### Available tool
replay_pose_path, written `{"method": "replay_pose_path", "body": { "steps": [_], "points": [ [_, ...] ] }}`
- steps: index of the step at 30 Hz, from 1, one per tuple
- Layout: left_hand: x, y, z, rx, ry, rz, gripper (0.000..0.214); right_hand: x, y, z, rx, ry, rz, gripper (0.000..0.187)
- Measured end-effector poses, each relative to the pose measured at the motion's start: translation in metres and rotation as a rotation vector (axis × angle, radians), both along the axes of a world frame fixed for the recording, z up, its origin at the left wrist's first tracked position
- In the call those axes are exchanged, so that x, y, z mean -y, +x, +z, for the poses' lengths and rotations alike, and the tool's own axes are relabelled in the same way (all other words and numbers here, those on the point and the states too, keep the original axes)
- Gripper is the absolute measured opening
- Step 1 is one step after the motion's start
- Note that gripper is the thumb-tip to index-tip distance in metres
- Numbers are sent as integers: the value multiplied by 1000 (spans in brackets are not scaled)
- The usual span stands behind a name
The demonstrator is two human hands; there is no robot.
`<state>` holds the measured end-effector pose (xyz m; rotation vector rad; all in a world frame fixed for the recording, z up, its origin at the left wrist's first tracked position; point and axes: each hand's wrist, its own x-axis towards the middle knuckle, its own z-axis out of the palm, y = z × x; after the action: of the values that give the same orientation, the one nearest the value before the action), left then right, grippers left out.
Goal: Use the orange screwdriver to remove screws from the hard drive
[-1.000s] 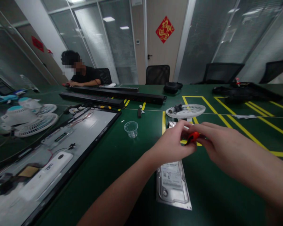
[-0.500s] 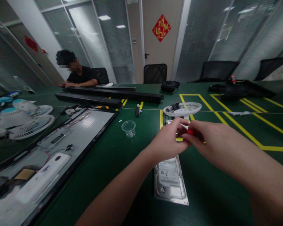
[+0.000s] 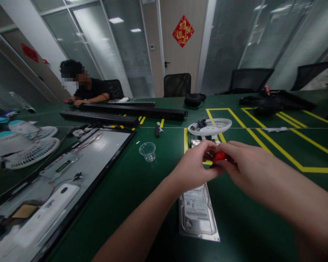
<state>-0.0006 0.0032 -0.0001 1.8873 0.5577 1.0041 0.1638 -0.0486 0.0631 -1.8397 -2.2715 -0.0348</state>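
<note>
Both hands meet above the far end of a silver hard drive [image 3: 199, 214] that lies flat on the green table. Between thumb and fingers, my right hand [image 3: 242, 160] pinches a small red object [image 3: 219, 157]; its full shape is hidden. My left hand [image 3: 198, 162] is curled against the same spot, thumb and fingers closed around the far side of the red object. Whether it grips that piece or another small thing cannot be seen. Just beyond the hands, another silver metal piece [image 3: 196, 143] shows in part.
A clear plastic cup [image 3: 147, 151] stands left of my hands. Further left lies an opened display panel [image 3: 112, 140] with a white device [image 3: 47, 211] on it. A white fan grille [image 3: 215, 126] holds small parts. Long black bars [image 3: 131, 110] lie near a seated person [image 3: 94, 89].
The view has shifted slightly to the right. My hands remain together, and more of the red object shows between the fingers, at a changed angle.
</note>
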Motion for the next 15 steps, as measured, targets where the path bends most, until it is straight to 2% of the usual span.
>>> {"method": "replay_pose_path", "body": {
  "steps": [2, 6, 8, 12, 15],
  "points": [
    [0, 1, -1, -4, -4, 0, 40, 0, 0, 3, 0, -13, -23, 16],
    [0, 1, -3, -18, -62, 6, 48, 0, 1, 4, 3, -23, -64, 15],
    [0, 0, -2, -24, -67, 12, 50, 0, 3, 3, -16, 20, -28, 22],
    [1, -3, 2, -29, -71, 10, 46, 0, 7, -1, -19, 85, 146, 42],
    [1, -4, 3, -36, -79, 5, 48, -1, 8, -2, -24, 80, 164, 43]
  ]
}}
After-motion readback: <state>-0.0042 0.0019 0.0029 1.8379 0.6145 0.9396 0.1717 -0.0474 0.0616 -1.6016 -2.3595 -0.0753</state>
